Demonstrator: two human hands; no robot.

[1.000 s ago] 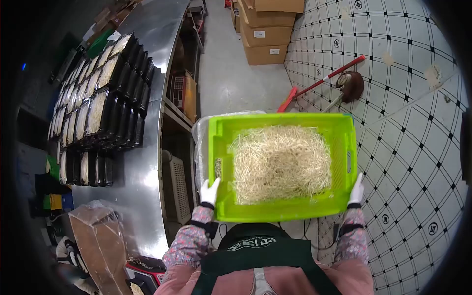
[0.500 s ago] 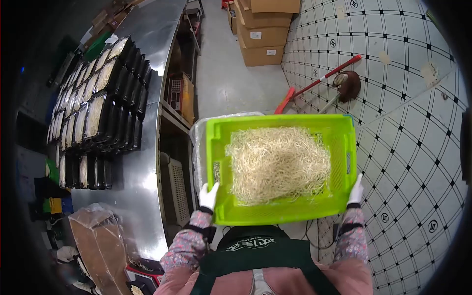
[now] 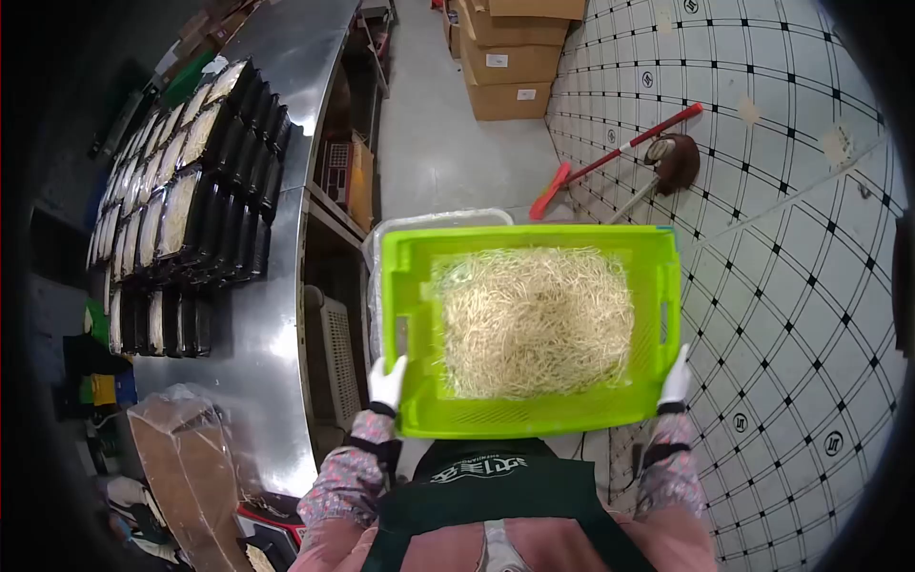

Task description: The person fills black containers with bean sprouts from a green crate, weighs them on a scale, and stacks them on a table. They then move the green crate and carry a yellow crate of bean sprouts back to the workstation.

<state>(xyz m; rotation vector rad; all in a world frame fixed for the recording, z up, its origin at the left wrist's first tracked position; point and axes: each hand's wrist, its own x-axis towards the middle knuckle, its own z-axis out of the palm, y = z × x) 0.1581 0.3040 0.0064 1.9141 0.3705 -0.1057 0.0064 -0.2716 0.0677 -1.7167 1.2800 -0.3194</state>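
Between my two gloved hands is a bright green plastic crate (image 3: 534,419), held in front of my apron. A pale heap of bean sprouts (image 3: 538,324) lies in its middle. My left hand (image 3: 387,383), in a white glove, grips the crate's near left corner, with the thumb at the rim. On the other side my right hand (image 3: 676,379), also white-gloved, closes on the near right edge; its fingers are partly hidden by the crate wall. A plastic-lined tub (image 3: 448,219) shows behind the crate, mostly covered by it.
On the steel table (image 3: 253,400) to the left stand stacked black trays (image 3: 181,181) of packed sprouts. A brown carton (image 3: 186,467) in plastic is at lower left. Cardboard boxes (image 3: 515,67) stand ahead. A red-handled tool (image 3: 620,153) leans by the tiled wall (image 3: 782,286). A white basket (image 3: 340,362) sits under the table.
The crate and both my hands have shifted slightly to the left in view. My grip on the crate stays the same.
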